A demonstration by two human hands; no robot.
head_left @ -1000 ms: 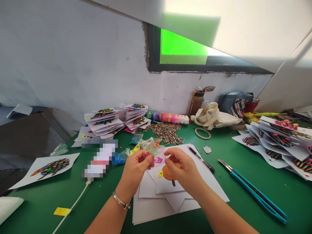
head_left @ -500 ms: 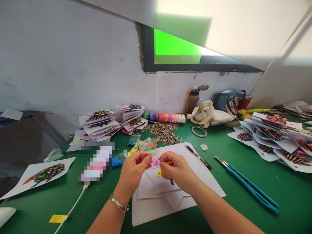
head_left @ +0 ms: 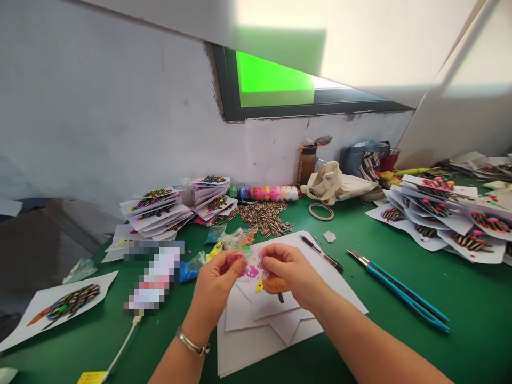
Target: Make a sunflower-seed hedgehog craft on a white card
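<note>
A small clear plastic bag with pink clay [head_left: 251,272] in it is stretched between my two hands. My left hand [head_left: 223,272] pinches its left side, thumb against the curled fingers. On the other side, my right hand [head_left: 285,271] grips the bag's right edge between thumb and fingers. Just below the hands lies a paper picture [head_left: 264,305] with a brown clay bird shape [head_left: 274,286] and a yellow piece [head_left: 260,286] at its left end. White sheets [head_left: 236,352] are stacked underneath.
Sunflower seeds [head_left: 266,216] lie behind the clay bags [head_left: 236,240]. A black pen [head_left: 321,253] rests on the paper. To the right are a blue utility knife [head_left: 400,290], a tape roll [head_left: 321,212] and stacked seed pictures [head_left: 444,218]. A blurred phone-like object [head_left: 156,277] with a cable lies left.
My hands have drawn slightly apart, spreading the bag, so more of the pink clay and of the brown bird shape shows. The camera view has shifted a little to the right.
</note>
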